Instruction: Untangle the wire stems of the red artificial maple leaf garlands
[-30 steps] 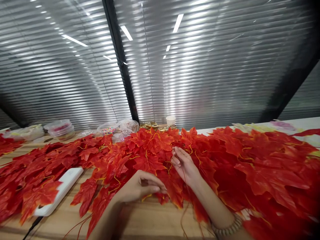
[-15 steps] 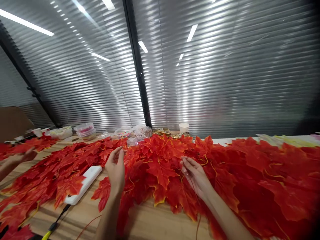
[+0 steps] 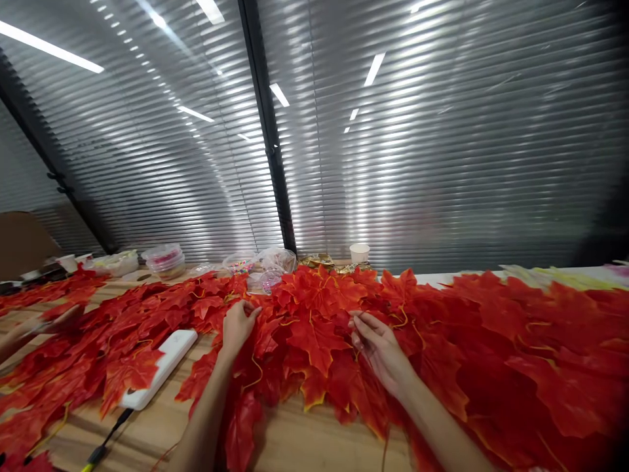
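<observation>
Leaves (image 3: 319, 334) (red, heaped) — left hand (image 3: 237, 326) grip closing on 1; right hand (image 3: 378, 347) pinches thin wire.

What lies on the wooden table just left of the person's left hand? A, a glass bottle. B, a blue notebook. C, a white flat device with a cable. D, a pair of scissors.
C: a white flat device with a dark cable lies on the table, left of the left hand among the red leaves.
</observation>
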A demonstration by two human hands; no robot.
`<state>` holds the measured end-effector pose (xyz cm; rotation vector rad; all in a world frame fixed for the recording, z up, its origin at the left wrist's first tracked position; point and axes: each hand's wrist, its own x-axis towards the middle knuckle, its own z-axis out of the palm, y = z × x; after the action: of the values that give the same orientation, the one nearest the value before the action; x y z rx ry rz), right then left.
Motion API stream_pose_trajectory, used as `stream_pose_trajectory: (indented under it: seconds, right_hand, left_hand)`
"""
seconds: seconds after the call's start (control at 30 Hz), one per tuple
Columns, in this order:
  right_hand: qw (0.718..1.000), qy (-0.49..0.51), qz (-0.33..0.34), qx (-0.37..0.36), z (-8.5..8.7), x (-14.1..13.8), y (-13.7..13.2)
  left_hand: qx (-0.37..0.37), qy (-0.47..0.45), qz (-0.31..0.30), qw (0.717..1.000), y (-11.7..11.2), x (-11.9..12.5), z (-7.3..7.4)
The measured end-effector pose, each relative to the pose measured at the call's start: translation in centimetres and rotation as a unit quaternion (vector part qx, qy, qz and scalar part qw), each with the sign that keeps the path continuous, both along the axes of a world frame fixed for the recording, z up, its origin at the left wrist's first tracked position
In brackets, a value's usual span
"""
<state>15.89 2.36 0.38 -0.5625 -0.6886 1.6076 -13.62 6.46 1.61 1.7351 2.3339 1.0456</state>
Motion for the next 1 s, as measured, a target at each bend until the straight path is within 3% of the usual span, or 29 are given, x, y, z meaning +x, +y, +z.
stream_pose_trajectory:
  seconds: [0.23,0.53,0.77,0.87,1.0]
  right_hand:
    - [1.000,-0.012,0.013,0.001,0.0,-0.2,-0.3]
    - [0.999,-0.032,0.018,0.001,0.2,-0.5,-0.6]
    - [0.999,-0.029,0.021,0.007,-0.2,-0.6,-0.5]
    - [0.999,-0.031,0.023,0.011,-0.2,-0.7,-0.5]
    - [0.999,-0.035,0.029,0.007,0.0,-0.7,-0.7]
  left_hand:
    - [0.016,-0.054,0.028,0.998,-0.2,-1.4,0.0]
    - [0.231,-0.089,0.156,0.956,-0.9,-1.7,1.9]
    - [0.267,-0.040,0.121,0.955,-1.3,-0.4,2.1]
    - [0.340,-0.040,0.154,0.927,-1.8,0.4,2.8]
    - [0.384,-0.216,0.223,0.870,-1.9,0.8,3.4]
